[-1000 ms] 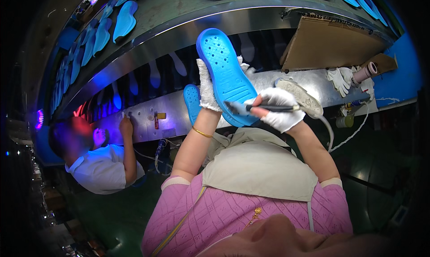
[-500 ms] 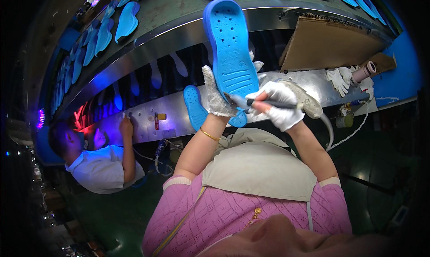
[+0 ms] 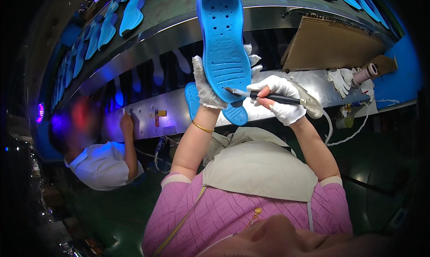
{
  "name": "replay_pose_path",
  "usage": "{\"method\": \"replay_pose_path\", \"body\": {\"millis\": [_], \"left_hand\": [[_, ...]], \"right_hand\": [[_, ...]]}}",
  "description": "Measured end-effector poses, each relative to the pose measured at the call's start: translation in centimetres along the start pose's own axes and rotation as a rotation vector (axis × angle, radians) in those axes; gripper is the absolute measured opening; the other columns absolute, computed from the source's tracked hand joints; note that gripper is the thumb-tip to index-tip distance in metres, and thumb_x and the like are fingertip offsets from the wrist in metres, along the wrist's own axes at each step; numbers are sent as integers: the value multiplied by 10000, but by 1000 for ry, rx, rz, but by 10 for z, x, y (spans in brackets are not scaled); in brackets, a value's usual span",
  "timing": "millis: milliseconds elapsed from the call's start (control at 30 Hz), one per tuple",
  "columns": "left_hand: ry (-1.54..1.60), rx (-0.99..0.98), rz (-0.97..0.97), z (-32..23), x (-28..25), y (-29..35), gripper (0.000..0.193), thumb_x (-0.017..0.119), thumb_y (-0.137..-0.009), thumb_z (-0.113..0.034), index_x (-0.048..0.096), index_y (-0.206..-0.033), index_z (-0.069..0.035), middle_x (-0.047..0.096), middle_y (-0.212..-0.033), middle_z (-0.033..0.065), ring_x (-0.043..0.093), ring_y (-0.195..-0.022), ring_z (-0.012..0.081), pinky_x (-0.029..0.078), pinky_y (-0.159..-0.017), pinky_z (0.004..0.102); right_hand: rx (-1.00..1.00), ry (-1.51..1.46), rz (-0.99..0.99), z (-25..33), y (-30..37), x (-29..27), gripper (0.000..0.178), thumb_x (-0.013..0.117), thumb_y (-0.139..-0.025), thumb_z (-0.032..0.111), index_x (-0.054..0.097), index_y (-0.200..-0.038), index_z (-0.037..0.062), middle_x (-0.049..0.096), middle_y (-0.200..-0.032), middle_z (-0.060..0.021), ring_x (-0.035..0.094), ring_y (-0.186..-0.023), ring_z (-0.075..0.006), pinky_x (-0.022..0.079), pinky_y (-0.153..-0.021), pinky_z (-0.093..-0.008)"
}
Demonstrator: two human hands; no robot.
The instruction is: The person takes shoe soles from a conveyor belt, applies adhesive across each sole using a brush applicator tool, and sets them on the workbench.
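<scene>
My left hand, in a white glove, grips a blue shoe sole from beneath. Its thumb lies along the left edge, and its other fingers show past the right edge. The sole is raised above the bench, holed end away from me and grooved end near. My gloved right hand is closed around a black-handled brush, bare fingertips showing. The dark bristles touch the near end of the sole, below its grooves. Lower down, a blue sole end rests on the bench, partly covered by my left hand.
Beyond the metal bench runs a green conveyor carrying several blue soles. A cardboard sheet, loose white gloves and a pinkish cylinder are at right. A grey hose-like device lies beside my right hand. A co-worker sits at left.
My left hand has moved the sole up and to the left. The brush tip has shifted from the sole's left edge onto its near face, and the brush now lies flatter.
</scene>
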State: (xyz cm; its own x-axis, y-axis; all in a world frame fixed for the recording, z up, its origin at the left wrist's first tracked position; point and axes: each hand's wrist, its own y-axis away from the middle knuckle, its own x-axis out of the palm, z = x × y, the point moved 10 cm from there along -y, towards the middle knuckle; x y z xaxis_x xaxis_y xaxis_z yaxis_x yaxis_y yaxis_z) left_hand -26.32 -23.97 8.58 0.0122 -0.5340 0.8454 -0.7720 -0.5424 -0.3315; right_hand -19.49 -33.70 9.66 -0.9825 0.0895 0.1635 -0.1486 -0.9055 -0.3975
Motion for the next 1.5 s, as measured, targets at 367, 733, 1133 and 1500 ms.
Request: {"method": "replay_pose_path", "body": {"millis": [367, 733, 1133, 1500], "left_hand": [[73, -209, 52, -3, 8, -6, 851, 389, -876, -670, 327, -1432, -28, 413, -1380, 281, 466, -1220, 458, 367, -1049, 546], [-188, -438, -281, 11, -33, -19, 581, 472, -946, -481, 568, -1173, 45, 652, -1044, 220, 690, -872, 279, 597, -740, 382], [-517, -677, -377, 21, -39, -12, 389, 625, -890, -406, 664, -989, -31, 683, -889, 108, 670, -728, 172, 576, -655, 282], [21, -328, -74, 23, -20, -8, 737, 326, -949, -581, 365, -1384, 13, 490, -1296, 280, 558, -1131, 402, 484, -953, 503]], "right_hand": [[271, 166, 316, -21, 15, 11, 120, 709, -754, -7, 628, -838, 22, 663, -834, -75, 633, -759, -131, 523, -740, -276], [-243, 560, 297, 25, -18, 28, 232, 659, -592, -45, 610, -799, 48, 617, -824, -102, 620, -805, -263, 502, -737, -333], [251, 385, 318, -1, -32, -1, 93, 698, -724, -17, 645, -765, 48, 677, -822, -66, 648, -795, -157, 523, -733, -291], [138, 431, -35, 1, -8, -9, 124, 688, -807, -27, 605, -899, -26, 669, -911, -135, 663, -753, -148, 534, -697, -261]]}}
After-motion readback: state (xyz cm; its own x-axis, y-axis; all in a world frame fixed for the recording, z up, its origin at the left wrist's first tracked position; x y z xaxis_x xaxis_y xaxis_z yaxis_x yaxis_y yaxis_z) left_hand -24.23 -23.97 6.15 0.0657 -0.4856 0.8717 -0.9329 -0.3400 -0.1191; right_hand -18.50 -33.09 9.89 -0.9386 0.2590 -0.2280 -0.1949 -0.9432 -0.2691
